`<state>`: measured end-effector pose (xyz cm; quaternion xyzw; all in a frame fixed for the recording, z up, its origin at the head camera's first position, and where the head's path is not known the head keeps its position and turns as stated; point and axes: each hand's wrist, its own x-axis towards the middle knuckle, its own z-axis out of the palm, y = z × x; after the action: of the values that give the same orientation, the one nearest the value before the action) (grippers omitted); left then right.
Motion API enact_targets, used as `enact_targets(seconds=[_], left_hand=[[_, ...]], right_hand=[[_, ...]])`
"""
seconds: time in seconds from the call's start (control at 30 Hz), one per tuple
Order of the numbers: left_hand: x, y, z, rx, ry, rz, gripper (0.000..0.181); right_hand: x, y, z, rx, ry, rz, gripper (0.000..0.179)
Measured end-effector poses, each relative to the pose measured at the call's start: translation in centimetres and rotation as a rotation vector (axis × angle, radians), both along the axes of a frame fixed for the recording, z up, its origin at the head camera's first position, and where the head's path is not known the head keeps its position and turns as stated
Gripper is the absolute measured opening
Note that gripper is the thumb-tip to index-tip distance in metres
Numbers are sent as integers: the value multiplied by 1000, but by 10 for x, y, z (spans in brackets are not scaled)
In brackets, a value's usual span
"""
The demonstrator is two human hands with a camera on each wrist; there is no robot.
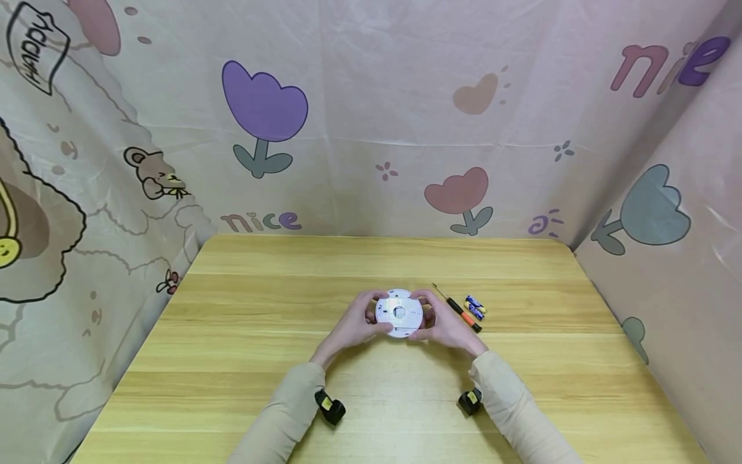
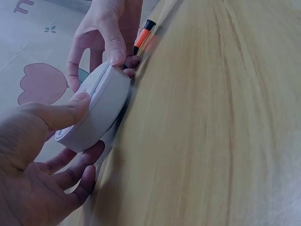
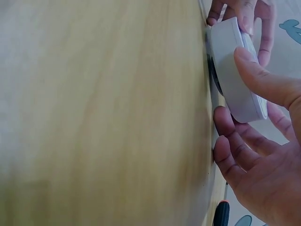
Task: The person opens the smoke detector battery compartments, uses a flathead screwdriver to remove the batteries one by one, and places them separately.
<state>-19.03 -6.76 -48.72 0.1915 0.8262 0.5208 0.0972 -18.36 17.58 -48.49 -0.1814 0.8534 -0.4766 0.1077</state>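
Observation:
A round white device (image 1: 409, 314), in form like a smoke detector, is held between both hands just over the wooden table. Its upper face is a flat plate with small slots and a round central opening. My left hand (image 1: 361, 318) grips the left side, thumb on the top edge and fingers beneath. On the opposite side my right hand (image 1: 445, 322) grips the rim, its thumb also laid near the top edge. The left wrist view shows the device's smooth side wall (image 2: 104, 110) tilted between the hands. Its underside is mostly hidden.
A screwdriver (image 1: 455, 305) with a black and orange handle lies right of the right hand. Beside it are several small blue batteries (image 1: 475, 308). Patterned cloth (image 1: 348, 180) hangs behind the wooden table (image 1: 261, 290) and along both sides.

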Motion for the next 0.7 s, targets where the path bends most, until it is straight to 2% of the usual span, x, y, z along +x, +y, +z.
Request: enact_targets(seconds=[0.2, 0.3, 0.5, 0.6, 0.7], left_hand=[[-3, -3, -7, 72, -43, 19, 68], [-6, -4, -9, 85, -62, 28, 70], [-7, -4, -8, 48, -92, 28, 52], [-6, -3, -7, 32, -87, 47, 45], [-5, -2, -7, 31, -63, 63, 41]], right_hand=[[-1, 3, -4, -68, -27, 29, 82], [-3, 7, -7, -109, -51, 13, 76], [-7, 11, -10, -143, -92, -7, 49], [-8, 9, -9, -143, -90, 2, 45], [-6, 7, -8, -140, -84, -29, 45]])
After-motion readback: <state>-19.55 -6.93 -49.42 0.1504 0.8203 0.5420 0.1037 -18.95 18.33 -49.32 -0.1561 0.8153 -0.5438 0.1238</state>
